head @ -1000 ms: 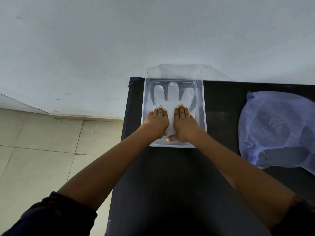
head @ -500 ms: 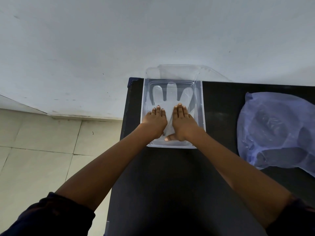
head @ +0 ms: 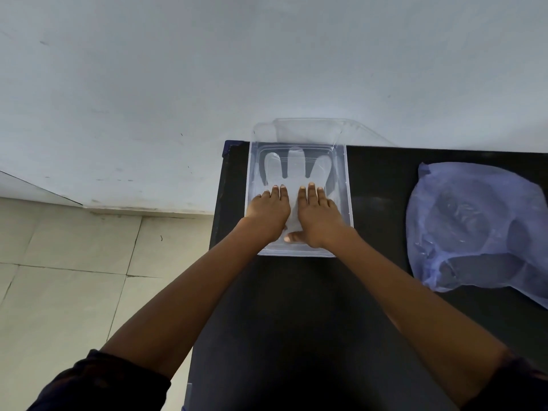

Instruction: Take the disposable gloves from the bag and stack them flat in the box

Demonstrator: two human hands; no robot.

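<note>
At the left edge of the black counter [head: 299, 307], close against the wall, stands the clear box [head: 348, 185] with its transparent lid [head: 308, 130] tipped back behind it. Inside it the left hand [head: 268, 210] lies palm down, fingers straight and close together, flat on the lower part of a translucent disposable glove [head: 296, 170]; it grips nothing. Just beside it, with only a narrow strip of glove showing between the two, the right hand [head: 317, 216] lies the same way, fingers extended and the thumb splayed toward the near wall of the box. Both hands appear to be smoothing the glove against the bottom. The glove's fingers fan out toward the far wall and look flat and unwrinkled; whether one glove or several thin layers lie there cannot be told through the film. Well apart to the right, on the same counter, sits the pale purple bag [head: 474, 226], slumped and open-looking, with vague rounded shapes showing through it that may be more gloves, though the contents are too hazy to count. Judging from this, at least one glove is placed and is being flattened, so the stacking is under way but probably early: what is left is to reach across to the bag, draw out whatever remains and lay each piece flat on top.
</note>
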